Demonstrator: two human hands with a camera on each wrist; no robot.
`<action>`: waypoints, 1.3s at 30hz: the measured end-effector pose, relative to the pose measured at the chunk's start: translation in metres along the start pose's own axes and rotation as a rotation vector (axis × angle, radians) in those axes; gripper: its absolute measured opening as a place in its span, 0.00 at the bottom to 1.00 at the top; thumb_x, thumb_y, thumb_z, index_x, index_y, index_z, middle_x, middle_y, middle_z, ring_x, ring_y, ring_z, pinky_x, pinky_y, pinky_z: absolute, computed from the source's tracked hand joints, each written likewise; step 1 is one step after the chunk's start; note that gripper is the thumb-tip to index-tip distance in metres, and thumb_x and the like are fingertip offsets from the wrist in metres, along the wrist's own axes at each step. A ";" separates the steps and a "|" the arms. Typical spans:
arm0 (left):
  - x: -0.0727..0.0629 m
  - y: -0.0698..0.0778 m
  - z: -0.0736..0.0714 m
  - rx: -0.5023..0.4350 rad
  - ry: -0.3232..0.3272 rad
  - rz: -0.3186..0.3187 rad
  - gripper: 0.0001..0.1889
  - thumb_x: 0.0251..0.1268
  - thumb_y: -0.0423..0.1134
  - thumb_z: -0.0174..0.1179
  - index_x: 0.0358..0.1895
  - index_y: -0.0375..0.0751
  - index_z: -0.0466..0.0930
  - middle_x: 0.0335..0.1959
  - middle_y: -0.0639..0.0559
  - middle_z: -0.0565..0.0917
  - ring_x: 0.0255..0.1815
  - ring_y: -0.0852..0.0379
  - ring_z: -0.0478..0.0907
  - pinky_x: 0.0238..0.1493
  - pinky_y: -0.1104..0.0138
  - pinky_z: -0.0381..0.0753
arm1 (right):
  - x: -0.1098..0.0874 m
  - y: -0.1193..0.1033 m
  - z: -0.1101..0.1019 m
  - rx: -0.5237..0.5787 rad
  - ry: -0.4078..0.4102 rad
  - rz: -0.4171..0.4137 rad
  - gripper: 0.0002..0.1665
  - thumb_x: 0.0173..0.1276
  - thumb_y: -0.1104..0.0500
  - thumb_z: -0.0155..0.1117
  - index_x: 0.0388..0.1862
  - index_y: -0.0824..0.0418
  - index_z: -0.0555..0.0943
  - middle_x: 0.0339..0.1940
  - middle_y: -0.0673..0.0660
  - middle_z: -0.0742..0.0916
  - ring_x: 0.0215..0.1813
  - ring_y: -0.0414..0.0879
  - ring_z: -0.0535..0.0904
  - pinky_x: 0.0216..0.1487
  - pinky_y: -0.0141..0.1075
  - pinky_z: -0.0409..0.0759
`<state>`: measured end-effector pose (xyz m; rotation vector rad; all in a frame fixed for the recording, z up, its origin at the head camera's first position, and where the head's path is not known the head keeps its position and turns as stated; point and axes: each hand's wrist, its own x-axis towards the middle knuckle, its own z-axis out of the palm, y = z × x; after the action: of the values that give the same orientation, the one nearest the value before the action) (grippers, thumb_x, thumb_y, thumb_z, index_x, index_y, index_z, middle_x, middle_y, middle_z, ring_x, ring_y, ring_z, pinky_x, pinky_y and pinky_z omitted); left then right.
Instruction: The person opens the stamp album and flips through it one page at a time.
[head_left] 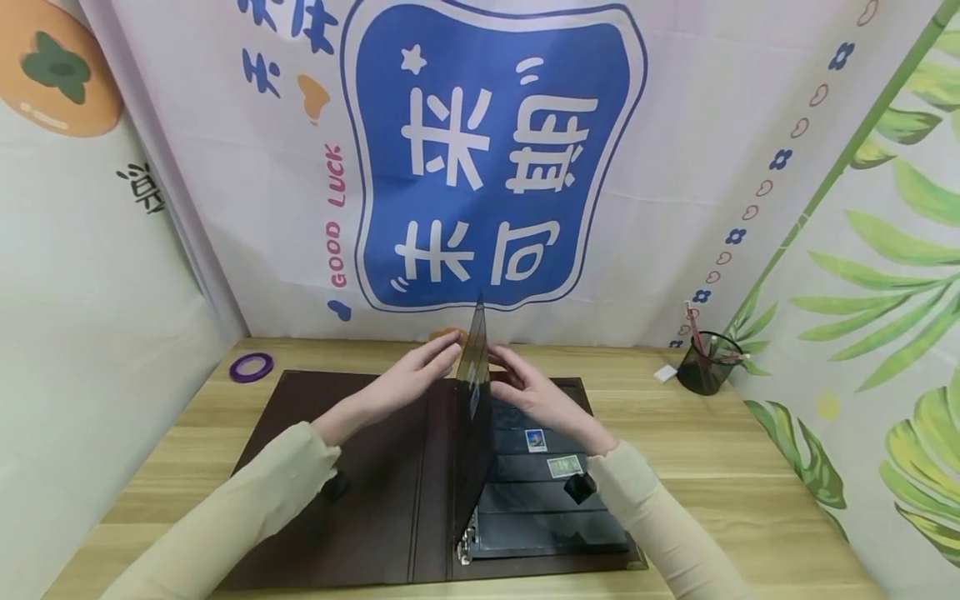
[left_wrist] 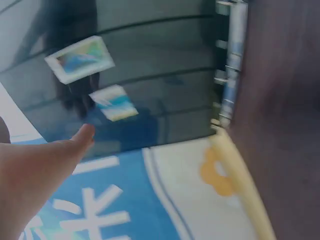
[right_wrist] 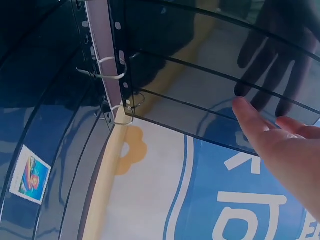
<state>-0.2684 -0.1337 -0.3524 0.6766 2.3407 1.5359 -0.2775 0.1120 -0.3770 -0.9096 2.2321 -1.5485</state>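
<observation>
In the head view, your album (head_left: 360,533) lies spread flat on the bench (head_left: 765,500), its top just short of the far edge. A flat page (head_left: 551,529) covers most of its right half, with a blue stamp (head_left: 536,441) and a green stamp (head_left: 565,467) in its strips. From the metal rings (head_left: 467,537) at the spine, a standing page (head_left: 471,425) rises upright between the two halves. Your left hand (head_left: 420,371) is on its left side and your right hand (head_left: 540,396) on its right, both with fingers reaching out and no grip showing. You seem to be midway through a page turn: the page is up, but not yet laid on either half, and which way it goes you cannot tell from this. A purple ring (head_left: 238,369) sits near the bench's far left corner, a mesh pen holder (head_left: 699,375) near the far right one.

In the left wrist view, you see two more stamps, an upper stamp (left_wrist: 80,59) and a lower stamp (left_wrist: 114,103), on the standing page. Your thumb extends close to its outer part; whether it touches is unclear.

In the right wrist view, your loosely spread fingers meet or nearly meet their reflections in the standing page. The part of that face in view shows no stamp, only strips. Lowering the page appears to be what remains.
</observation>
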 end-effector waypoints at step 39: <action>-0.084 -0.060 -0.062 0.249 0.326 -0.177 0.35 0.73 0.32 0.53 0.76 0.22 0.49 0.72 0.20 0.60 0.72 0.26 0.62 0.70 0.43 0.67 | -0.039 0.075 -0.046 -0.266 0.154 0.189 0.45 0.72 0.44 0.61 0.79 0.62 0.56 0.79 0.64 0.64 0.78 0.61 0.62 0.76 0.54 0.64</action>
<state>-0.2387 -0.2459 -0.3846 0.2713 2.7788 1.3765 -0.2984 0.1875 -0.4321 -0.6386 2.5940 -1.2994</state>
